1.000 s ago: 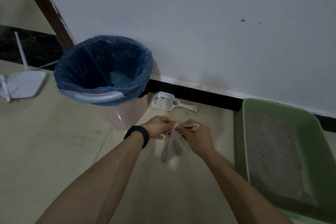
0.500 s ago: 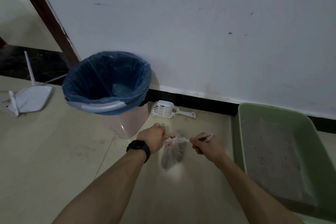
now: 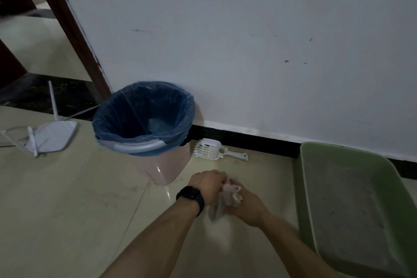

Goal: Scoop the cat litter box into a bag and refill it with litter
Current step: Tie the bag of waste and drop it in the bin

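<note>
A pink bin (image 3: 168, 166) with a blue liner stands against the wall; a white slotted scoop (image 3: 209, 149) lies just right of the bin; a white router (image 3: 53, 136) lies to its left; the green litter box (image 3: 352, 151), thinly spread with grey litter, sits well right of the bin; in front of the bin, the left hand (image 3: 207, 184) and right hand (image 3: 249, 211) have their fingers curled tight on a small pale bag (image 3: 228, 195), its top bunched and its lower part blurred.

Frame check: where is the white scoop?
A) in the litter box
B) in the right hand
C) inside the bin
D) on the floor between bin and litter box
D: the scoop lies on the floor by the wall, between the bin and the litter box.
</note>
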Demonstrator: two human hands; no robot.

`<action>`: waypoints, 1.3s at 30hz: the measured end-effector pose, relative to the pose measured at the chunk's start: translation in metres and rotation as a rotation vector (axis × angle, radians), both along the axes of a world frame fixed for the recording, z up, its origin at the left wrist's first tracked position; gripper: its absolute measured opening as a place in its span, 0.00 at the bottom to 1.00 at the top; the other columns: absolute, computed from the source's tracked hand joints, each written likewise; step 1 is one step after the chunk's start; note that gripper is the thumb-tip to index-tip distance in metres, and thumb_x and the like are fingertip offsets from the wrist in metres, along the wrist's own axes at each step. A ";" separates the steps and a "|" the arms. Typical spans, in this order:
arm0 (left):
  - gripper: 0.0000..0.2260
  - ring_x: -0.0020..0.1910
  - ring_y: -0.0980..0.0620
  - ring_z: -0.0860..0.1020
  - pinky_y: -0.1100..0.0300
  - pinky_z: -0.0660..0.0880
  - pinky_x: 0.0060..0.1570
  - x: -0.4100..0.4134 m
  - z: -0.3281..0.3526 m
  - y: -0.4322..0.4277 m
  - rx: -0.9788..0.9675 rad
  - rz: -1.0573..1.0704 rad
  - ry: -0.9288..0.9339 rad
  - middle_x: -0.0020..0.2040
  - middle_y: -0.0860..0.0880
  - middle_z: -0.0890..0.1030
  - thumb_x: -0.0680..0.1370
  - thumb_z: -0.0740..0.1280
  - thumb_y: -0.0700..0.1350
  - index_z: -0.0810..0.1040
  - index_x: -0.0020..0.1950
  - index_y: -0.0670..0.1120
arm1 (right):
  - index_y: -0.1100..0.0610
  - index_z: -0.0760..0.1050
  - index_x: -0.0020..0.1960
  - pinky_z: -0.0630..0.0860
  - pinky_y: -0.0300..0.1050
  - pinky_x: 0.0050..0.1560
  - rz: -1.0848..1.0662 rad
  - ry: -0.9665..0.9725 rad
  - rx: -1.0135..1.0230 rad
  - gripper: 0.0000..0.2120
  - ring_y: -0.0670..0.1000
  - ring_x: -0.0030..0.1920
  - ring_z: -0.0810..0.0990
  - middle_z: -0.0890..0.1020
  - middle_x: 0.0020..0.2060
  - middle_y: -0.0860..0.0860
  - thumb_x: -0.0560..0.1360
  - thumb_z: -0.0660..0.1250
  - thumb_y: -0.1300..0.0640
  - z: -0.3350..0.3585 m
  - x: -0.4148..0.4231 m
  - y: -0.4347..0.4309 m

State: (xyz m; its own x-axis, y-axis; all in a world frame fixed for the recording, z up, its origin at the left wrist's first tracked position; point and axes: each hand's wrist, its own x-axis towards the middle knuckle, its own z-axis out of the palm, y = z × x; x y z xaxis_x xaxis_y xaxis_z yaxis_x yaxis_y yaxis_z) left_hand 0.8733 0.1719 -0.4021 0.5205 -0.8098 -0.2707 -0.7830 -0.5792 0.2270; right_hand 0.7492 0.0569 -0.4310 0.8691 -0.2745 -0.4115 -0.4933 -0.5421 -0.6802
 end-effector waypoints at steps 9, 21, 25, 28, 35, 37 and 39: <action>0.07 0.44 0.45 0.79 0.50 0.77 0.41 0.044 0.111 -0.003 -0.441 0.116 0.046 0.47 0.47 0.81 0.81 0.61 0.50 0.71 0.56 0.49 | 0.42 0.78 0.62 0.80 0.48 0.55 -0.309 -0.520 0.131 0.19 0.41 0.53 0.82 0.84 0.52 0.40 0.74 0.66 0.37 0.065 0.031 -0.017; 0.06 0.44 0.49 0.76 0.56 0.71 0.41 0.124 0.252 0.064 -0.956 0.590 -0.215 0.46 0.51 0.77 0.81 0.62 0.48 0.71 0.55 0.48 | 0.51 0.51 0.80 0.59 0.40 0.72 -0.011 -0.762 -0.065 0.33 0.42 0.73 0.60 0.61 0.75 0.43 0.80 0.58 0.41 0.167 0.151 0.036; 0.05 0.42 0.46 0.76 0.53 0.72 0.41 0.144 0.226 0.095 -0.837 0.738 -0.282 0.45 0.48 0.78 0.80 0.63 0.47 0.70 0.54 0.47 | 0.48 0.47 0.80 0.46 0.50 0.78 0.208 -0.462 -0.380 0.35 0.49 0.79 0.42 0.46 0.79 0.46 0.78 0.45 0.33 0.130 0.170 0.055; 0.05 0.47 0.39 0.79 0.49 0.75 0.42 0.156 0.191 0.112 -0.709 0.797 -0.264 0.49 0.42 0.81 0.80 0.63 0.44 0.69 0.55 0.46 | 0.46 0.47 0.80 0.41 0.53 0.76 0.224 -0.391 -0.510 0.36 0.47 0.76 0.31 0.37 0.77 0.45 0.76 0.39 0.32 0.109 0.165 0.069; 0.04 0.48 0.41 0.79 0.50 0.75 0.41 0.166 0.152 0.121 -0.615 0.813 -0.252 0.51 0.44 0.80 0.81 0.60 0.45 0.69 0.55 0.48 | 0.43 0.49 0.79 0.41 0.54 0.76 0.234 -0.368 -0.524 0.30 0.43 0.74 0.29 0.37 0.78 0.43 0.80 0.43 0.35 0.106 0.166 0.069; 0.03 0.48 0.41 0.79 0.50 0.76 0.42 0.164 0.146 0.118 -0.547 0.808 -0.228 0.51 0.44 0.80 0.81 0.61 0.46 0.69 0.54 0.49 | 0.43 0.49 0.79 0.42 0.54 0.76 0.233 -0.371 -0.526 0.30 0.43 0.74 0.29 0.37 0.78 0.42 0.80 0.42 0.35 0.107 0.166 0.069; 0.04 0.48 0.42 0.79 0.48 0.77 0.43 0.160 0.140 0.113 -0.486 0.766 -0.187 0.49 0.45 0.80 0.80 0.62 0.47 0.68 0.51 0.50 | 0.44 0.50 0.79 0.42 0.54 0.76 0.227 -0.381 -0.523 0.30 0.43 0.74 0.30 0.39 0.78 0.42 0.79 0.42 0.35 0.107 0.165 0.070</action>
